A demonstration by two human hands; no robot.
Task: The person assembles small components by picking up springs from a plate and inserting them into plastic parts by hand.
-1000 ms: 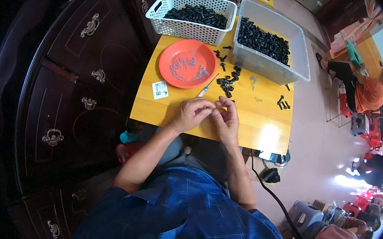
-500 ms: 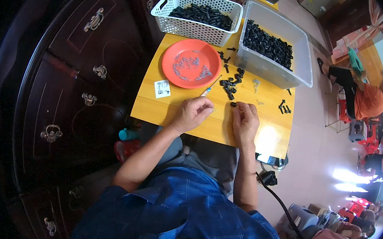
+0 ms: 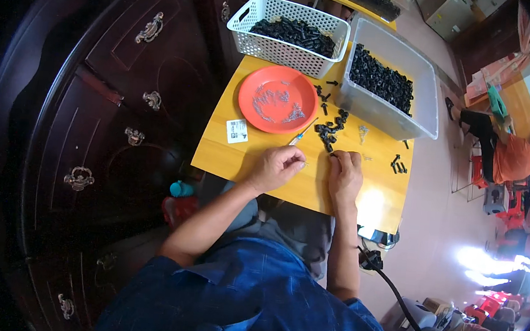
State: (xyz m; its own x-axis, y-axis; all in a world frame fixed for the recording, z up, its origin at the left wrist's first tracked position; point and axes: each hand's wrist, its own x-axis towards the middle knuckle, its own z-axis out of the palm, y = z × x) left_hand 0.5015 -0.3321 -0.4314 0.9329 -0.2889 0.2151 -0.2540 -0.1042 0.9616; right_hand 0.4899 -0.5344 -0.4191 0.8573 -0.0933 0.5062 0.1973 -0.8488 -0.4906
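Note:
My left hand (image 3: 277,169) is closed in a pinch over the table (image 3: 216,155), a tiny thin piece just showing at its fingertips. To its right, my right hand (image 3: 346,179) is closed too, its fingertips at a small black piece mostly covered by the fingers. Just beyond the hands lies a cluster of small black plastic pieces (image 3: 326,133). A thin screwdriver-like tool (image 3: 296,139) lies past the left hand. An orange-red plate (image 3: 274,122) holds many small metal pieces, apparently screws or pins.
A white perforated basket (image 3: 280,48) and a clear plastic bin (image 3: 368,116), both with black parts, stand at the back. Several black pieces (image 3: 399,165) lie right, small metal bits (image 3: 363,133) nearer the middle. A white label card (image 3: 237,131) lies left. Dark drawers (image 3: 125,49) flank the table.
The view has shifted, so the table sits slightly lower and further right. My right fingertips have closed in on a black piece; my left hand keeps its pinch.

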